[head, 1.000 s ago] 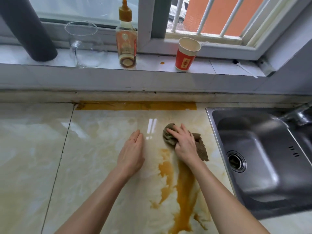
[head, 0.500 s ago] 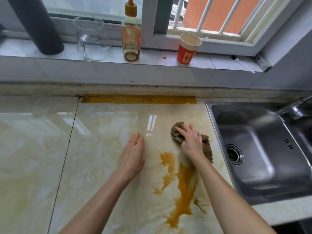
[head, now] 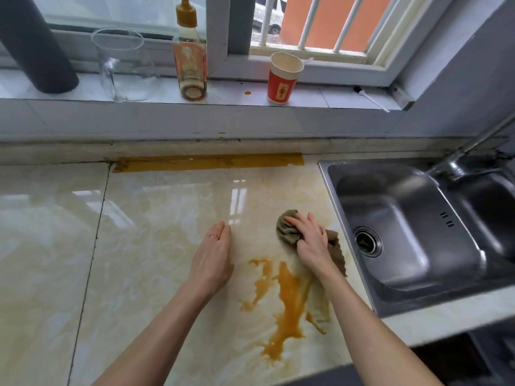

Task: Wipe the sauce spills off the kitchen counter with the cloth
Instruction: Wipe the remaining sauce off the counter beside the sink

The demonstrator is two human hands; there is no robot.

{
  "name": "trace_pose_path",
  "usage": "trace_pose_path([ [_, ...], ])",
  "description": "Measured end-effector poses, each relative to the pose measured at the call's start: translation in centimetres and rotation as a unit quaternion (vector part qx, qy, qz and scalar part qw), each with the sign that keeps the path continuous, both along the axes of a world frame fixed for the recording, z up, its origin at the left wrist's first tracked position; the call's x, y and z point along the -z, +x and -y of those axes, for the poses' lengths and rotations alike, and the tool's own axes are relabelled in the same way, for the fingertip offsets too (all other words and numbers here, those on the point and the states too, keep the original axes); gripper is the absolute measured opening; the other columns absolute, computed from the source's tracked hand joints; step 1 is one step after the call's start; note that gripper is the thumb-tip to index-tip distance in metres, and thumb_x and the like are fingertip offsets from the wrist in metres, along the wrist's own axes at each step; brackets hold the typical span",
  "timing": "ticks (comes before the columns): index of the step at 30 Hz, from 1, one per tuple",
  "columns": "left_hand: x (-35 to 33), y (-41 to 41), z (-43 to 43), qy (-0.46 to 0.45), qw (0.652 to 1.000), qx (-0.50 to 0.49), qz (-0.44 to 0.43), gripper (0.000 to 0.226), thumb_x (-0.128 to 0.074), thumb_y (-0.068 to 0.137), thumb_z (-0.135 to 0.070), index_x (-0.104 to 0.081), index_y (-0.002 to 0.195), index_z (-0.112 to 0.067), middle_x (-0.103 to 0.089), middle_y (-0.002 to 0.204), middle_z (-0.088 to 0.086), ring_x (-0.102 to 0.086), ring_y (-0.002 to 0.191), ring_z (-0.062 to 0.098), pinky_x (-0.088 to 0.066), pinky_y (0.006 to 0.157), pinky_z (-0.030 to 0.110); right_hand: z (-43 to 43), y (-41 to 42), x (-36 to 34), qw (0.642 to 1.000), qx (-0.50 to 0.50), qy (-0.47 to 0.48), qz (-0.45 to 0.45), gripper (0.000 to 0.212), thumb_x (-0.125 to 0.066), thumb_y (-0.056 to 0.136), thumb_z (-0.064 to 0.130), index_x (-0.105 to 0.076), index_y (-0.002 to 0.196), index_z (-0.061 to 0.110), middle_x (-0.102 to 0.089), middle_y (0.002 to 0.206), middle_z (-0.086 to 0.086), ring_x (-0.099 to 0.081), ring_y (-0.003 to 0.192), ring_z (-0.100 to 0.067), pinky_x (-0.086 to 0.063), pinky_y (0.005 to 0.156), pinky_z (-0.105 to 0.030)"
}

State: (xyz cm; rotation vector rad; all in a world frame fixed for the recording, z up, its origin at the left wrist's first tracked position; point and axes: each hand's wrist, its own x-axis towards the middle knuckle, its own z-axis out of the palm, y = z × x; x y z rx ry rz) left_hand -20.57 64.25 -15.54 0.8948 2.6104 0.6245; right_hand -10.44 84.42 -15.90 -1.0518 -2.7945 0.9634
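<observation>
A brown cloth [head: 287, 231] lies bunched on the marble counter [head: 156, 246] near the sink. My right hand [head: 310, 242] presses down on it, fingers curled over the fabric. An orange-brown sauce spill [head: 287, 302] streaks the counter just in front of the cloth, running toward the near edge. A long strip of sauce [head: 209, 162] also lines the back edge of the counter. My left hand [head: 213, 257] rests flat on the counter to the left of the spill, fingers straight and together.
A steel sink [head: 418, 227] with a tap [head: 457, 162] sits at the right. On the window ledge stand a glass jug [head: 119, 65], a sauce bottle [head: 191, 54], a red paper cup [head: 282, 79] and a dark pipe [head: 36, 45]. A small sauce drop [head: 247, 93] marks the ledge.
My right hand has shifted the cloth slightly right toward the sink and away from the spill's top. The view has pulled back, showing more of the counter's near edge. My left hand has stayed put.
</observation>
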Motion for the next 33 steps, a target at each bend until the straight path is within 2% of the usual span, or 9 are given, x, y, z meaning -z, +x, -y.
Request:
trace_pose_path([
  [3,0.0,0.3,-0.2,-0.005,1.0,-0.007,-0.004,0.061,-0.035,0.091,0.0,-0.018,0.149,-0.006,-0.013,0.158,0.011,-0.013,0.146,0.022,-0.011,0.117,0.027,2.4,0.4,0.6,0.999,-0.029,-0.019,-0.016,0.074,-0.036,0.08,-0.011,-0.045,0.137,0.035,-0.024,0.156,0.011,-0.002,0.146,-0.007,0.013,0.118,-0.042],
  [5,0.0,0.5,-0.5,-0.007,1.0,-0.01,-0.008,0.061,-0.036,0.09,0.001,-0.019,0.148,-0.005,-0.014,0.158,0.013,-0.013,0.146,0.024,-0.011,0.118,0.029,3.0,1.3,0.8,0.997,-0.063,-0.046,-0.028,0.075,-0.035,0.08,-0.012,-0.047,0.137,0.035,-0.026,0.155,0.011,-0.002,0.146,-0.006,0.01,0.119,-0.041],
  [8,-0.1,0.6,-0.7,-0.01,1.0,-0.008,-0.01,0.063,-0.037,0.088,0.004,-0.02,0.148,-0.004,-0.013,0.158,0.014,-0.013,0.146,0.025,-0.011,0.118,0.029,1.0,1.6,-0.3,0.994,-0.009,-0.075,-0.083,0.073,-0.034,0.077,-0.017,-0.055,0.13,0.028,-0.038,0.149,0.004,-0.015,0.145,-0.012,-0.006,0.121,-0.035],
  [10,0.0,0.6,-0.6,-0.01,1.0,-0.008,-0.007,0.063,-0.037,0.088,0.005,-0.02,0.148,-0.004,-0.013,0.158,0.013,-0.012,0.146,0.024,-0.011,0.118,0.028,-1.0,1.9,-0.9,0.991,0.047,-0.03,-0.118,0.068,-0.037,0.072,-0.021,-0.059,0.124,0.017,-0.045,0.141,-0.006,-0.031,0.138,-0.022,-0.017,0.119,-0.034],
  [12,0.1,0.4,-0.5,-0.007,1.0,-0.008,-0.008,0.062,-0.036,0.089,0.004,-0.02,0.148,-0.004,-0.014,0.158,0.012,-0.012,0.147,0.023,-0.011,0.118,0.027,-2.3,2.9,-0.6,0.991,0.079,0.017,-0.103,0.064,-0.041,0.073,-0.02,-0.058,0.126,0.011,-0.045,0.139,-0.008,-0.036,0.133,-0.023,-0.021,0.116,-0.033],
  [17,0.1,0.3,-0.5,-0.013,1.0,-0.002,-0.009,0.063,-0.038,0.087,0.004,-0.022,0.147,-0.002,-0.016,0.158,0.013,-0.014,0.146,0.023,-0.01,0.117,0.026,-0.6,4.7,0.7,0.991,0.102,0.004,-0.083,0.063,-0.04,0.082,-0.014,-0.052,0.136,0.017,-0.037,0.148,-0.005,-0.029,0.138,-0.018,-0.017,0.118,-0.033],
  [23,0.3,0.7,-0.8,-0.022,1.0,-0.003,-0.018,0.064,-0.042,0.086,0.003,-0.022,0.147,-0.001,-0.015,0.157,0.015,-0.013,0.146,0.026,-0.014,0.119,0.031,1.6,7.6,1.2,0.995,0.04,-0.047,-0.083,0.065,-0.039,0.086,-0.011,-0.052,0.136,0.028,-0.028,0.152,0.01,-0.015,0.144,-0.006,-0.01,0.118,-0.027],
  [28,0.5,0.2,-0.5,-0.024,1.0,0.014,-0.015,0.062,-0.044,0.088,-0.001,-0.023,0.147,-0.003,-0.014,0.158,0.014,-0.013,0.146,0.025,-0.013,0.118,0.03,-0.3,8.3,0.7,0.981,0.167,-0.004,-0.103,0.061,-0.039,0.085,-0.014,-0.052,0.136,0.017,-0.017,0.158,0.001,-0.011,0.146,-0.013,-0.01,0.119,-0.028],
  [33,0.8,0.1,-0.5,-0.017,1.0,0.009,-0.01,0.063,-0.043,0.087,0.0,-0.023,0.146,-0.002,-0.015,0.157,0.014,-0.013,0.146,0.025,-0.011,0.118,0.029,3.8,7.9,1.7,0.991,0.098,-0.02,-0.093,0.066,-0.037,0.087,-0.012,-0.041,0.143,0.023,-0.008,0.159,0.011,0.004,0.146,-0.004,0.0,0.119,-0.029],
])
